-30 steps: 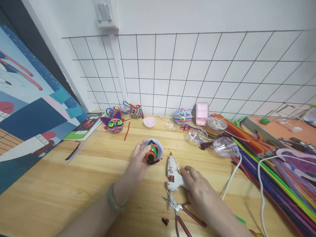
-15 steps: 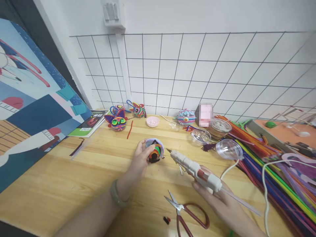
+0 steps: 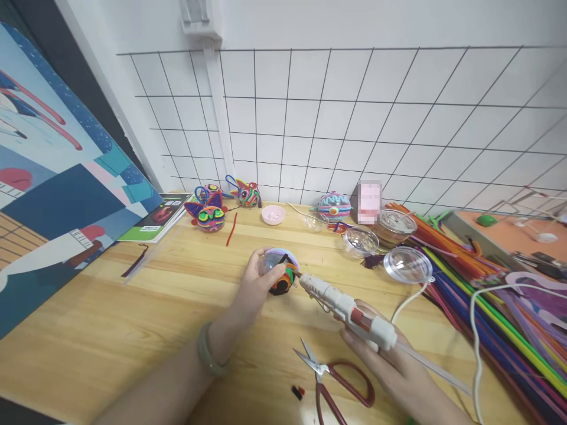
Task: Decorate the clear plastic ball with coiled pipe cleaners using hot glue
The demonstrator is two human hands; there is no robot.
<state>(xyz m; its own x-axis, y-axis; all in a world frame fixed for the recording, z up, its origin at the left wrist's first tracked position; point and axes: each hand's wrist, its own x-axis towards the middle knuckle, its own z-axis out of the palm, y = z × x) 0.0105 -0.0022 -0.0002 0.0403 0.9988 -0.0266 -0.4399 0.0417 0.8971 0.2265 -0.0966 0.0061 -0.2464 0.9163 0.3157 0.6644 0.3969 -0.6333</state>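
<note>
My left grip [image 3: 254, 286] holds round craft piece [image 3: 286, 281], lilac-rimmed, with orange, green, black coils [image 3: 289, 275]; right grip [image 3: 394, 361] clasps white glue gun [image 3: 339, 299], nozzle [image 3: 299, 275] near coils.

On my feed, the right hand [image 3: 390, 363] hid the grip of the glue gun [image 3: 340, 304]; the bottom edge cropped the scissors [image 3: 322, 370]; pixelation blurred the pink box [image 3: 370, 202].

I watch through one head-worn camera, set above and on the near side of the hot-glue gun [image 3: 343, 306], tilted forward and down. It sits close over the desk [image 3: 172, 295], looking past the gun to the gridded wall [image 3: 272, 121] beyond it.
</note>
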